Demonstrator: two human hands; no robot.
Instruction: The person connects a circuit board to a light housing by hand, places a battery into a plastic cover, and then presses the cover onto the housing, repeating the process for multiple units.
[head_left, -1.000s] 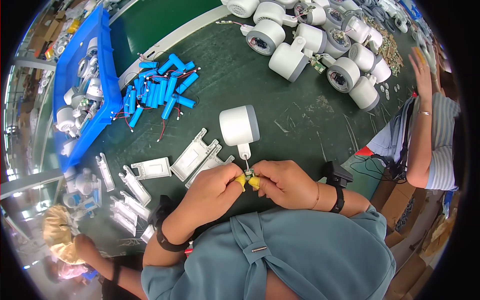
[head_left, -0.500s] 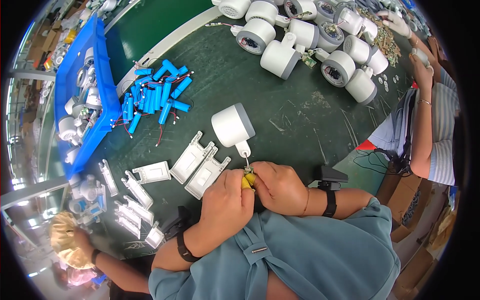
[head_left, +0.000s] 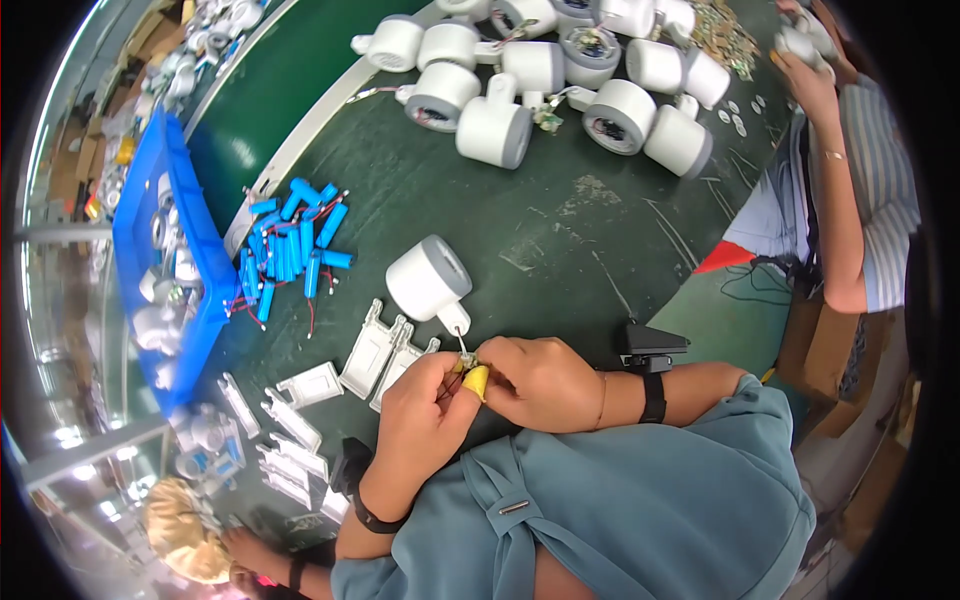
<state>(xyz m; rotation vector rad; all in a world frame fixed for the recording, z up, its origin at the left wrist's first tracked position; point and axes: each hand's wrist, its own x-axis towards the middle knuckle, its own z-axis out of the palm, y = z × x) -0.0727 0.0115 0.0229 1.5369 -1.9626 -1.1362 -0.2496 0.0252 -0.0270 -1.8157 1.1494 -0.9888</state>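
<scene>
Hands: together; my left hand [head_left: 425, 405] pinches a small green circuit board [head_left: 467, 360], my right hand [head_left: 545, 385] curls beside it, its grip hidden
Board: in my pinch, on my side of the white, grey-rimmed cylindrical plastic housing [head_left: 420, 283]
Thin pale wire [head_left: 460, 338]: bridges housing and board; a hard tug could tear it loose
Housing: on the dark green tabletop [head_left: 580, 260]; that tug could roll it
Yellow finger cot [head_left: 475, 383]: could dull my feel, letting the board slip
</scene>
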